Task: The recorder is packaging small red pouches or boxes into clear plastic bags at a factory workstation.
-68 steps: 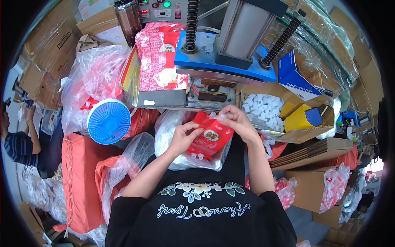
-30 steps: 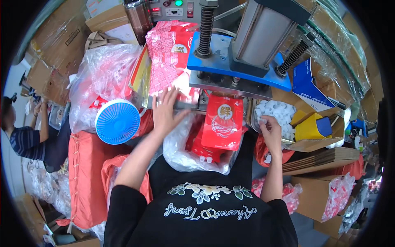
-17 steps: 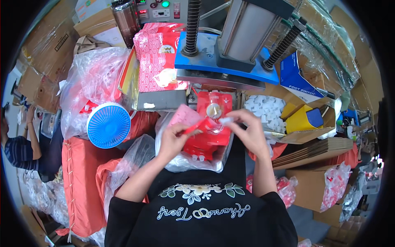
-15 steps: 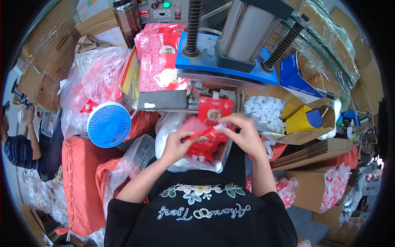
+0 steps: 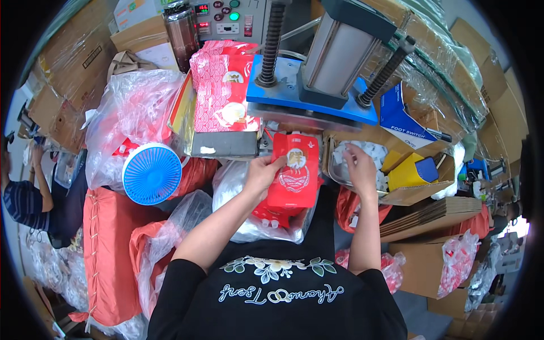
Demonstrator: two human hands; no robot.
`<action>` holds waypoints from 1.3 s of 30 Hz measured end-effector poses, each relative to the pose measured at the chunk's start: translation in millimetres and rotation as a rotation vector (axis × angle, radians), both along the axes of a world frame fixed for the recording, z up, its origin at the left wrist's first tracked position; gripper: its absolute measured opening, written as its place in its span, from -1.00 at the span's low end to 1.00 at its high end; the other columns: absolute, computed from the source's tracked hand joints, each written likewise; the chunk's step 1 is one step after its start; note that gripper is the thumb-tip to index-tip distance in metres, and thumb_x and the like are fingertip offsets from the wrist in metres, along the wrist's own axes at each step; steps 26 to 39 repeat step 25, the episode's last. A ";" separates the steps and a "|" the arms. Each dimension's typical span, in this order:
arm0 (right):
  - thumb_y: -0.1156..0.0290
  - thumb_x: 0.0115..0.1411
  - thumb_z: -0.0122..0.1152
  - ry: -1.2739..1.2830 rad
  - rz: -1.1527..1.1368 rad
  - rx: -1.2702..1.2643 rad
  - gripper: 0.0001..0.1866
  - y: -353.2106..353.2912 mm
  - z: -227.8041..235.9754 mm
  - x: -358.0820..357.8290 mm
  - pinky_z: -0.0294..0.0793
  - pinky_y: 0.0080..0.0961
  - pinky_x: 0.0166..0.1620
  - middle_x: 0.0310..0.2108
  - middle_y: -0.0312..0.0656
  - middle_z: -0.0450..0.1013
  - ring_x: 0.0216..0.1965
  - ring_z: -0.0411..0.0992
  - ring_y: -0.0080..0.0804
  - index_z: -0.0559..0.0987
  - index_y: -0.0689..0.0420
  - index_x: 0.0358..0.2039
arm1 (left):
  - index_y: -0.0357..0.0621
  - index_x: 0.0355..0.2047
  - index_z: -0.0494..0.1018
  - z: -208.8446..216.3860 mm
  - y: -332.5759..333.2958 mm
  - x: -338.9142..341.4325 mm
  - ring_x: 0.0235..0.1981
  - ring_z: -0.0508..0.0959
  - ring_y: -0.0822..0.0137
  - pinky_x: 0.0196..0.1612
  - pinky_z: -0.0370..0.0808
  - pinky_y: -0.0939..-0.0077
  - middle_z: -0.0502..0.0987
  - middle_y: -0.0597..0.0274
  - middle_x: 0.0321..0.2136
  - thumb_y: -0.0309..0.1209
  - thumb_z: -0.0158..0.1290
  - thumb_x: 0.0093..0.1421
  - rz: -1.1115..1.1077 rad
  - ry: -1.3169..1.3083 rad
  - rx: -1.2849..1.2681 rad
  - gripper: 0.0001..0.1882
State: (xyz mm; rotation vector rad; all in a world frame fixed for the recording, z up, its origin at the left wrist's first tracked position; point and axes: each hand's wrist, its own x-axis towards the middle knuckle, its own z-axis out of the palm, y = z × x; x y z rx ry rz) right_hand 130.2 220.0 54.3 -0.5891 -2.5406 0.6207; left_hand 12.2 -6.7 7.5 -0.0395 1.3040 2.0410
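My left hand [image 5: 264, 173] pinches the left edge of a flat red pouch [image 5: 294, 190] with a pale round emblem, its front facing up. The pouch lies just in front of the press, over a plastic-lined box [image 5: 232, 224] where more red pouches [image 5: 266, 216] with white spouts are piled. My right hand [image 5: 361, 169] is over a bin of small white plastic spouts [image 5: 371, 149], fingers bent and apart, fingertips at the pieces. No spout shows clearly between them.
The blue-plated press [image 5: 311, 105] with spring posts stands ahead. Stacked printed pouches [image 5: 224, 93] lie left of it. A blue fan [image 5: 152, 173] is at left, a yellow container [image 5: 409, 171] at right. Another person [image 5: 28, 198] works at far left.
Both hands were together on a rolled red pouch. Now my left hand holds a flat pouch by its edge, and my right hand has moved right to the white spouts.
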 end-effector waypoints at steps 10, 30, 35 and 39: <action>0.46 0.17 0.16 0.097 0.011 -0.053 -0.76 -1.6 -33.4 -3.7 0.45 -0.25 -0.29 -0.30 -0.03 0.46 -0.43 0.48 -0.10 0.57 0.20 -0.15 | -0.16 0.12 0.42 22.3 -42.2 -80.2 -0.02 0.57 0.07 0.02 0.44 0.25 0.55 0.00 -0.01 -0.12 0.23 0.14 0.205 1.244 -0.794 -0.40; 0.51 0.11 0.29 0.081 0.478 -0.040 -0.76 -65.3 32.0 -3.5 0.41 -0.35 -0.11 -0.27 -0.05 0.54 -0.24 0.44 -0.27 0.62 0.15 -0.16 | -0.29 -0.26 0.60 5.7 -87.1 5.1 -0.27 0.55 0.41 -0.14 0.44 0.56 0.57 0.23 -0.39 -0.58 0.18 0.11 -0.065 0.970 -0.428 -0.84; 0.51 0.11 0.29 0.081 0.478 -0.040 -0.76 -65.3 32.0 -3.5 0.41 -0.35 -0.11 -0.27 -0.05 0.54 -0.24 0.44 -0.27 0.62 0.15 -0.16 | -0.29 -0.26 0.60 5.7 -87.1 5.1 -0.27 0.55 0.41 -0.14 0.44 0.56 0.57 0.23 -0.39 -0.58 0.18 0.11 -0.065 0.970 -0.428 -0.84; 0.51 0.11 0.29 0.081 0.478 -0.040 -0.76 -65.3 32.0 -3.5 0.41 -0.35 -0.11 -0.27 -0.05 0.54 -0.24 0.44 -0.27 0.62 0.15 -0.16 | -0.29 -0.26 0.60 5.7 -87.1 5.1 -0.27 0.55 0.41 -0.14 0.44 0.56 0.57 0.23 -0.39 -0.58 0.18 0.11 -0.065 0.970 -0.428 -0.84</action>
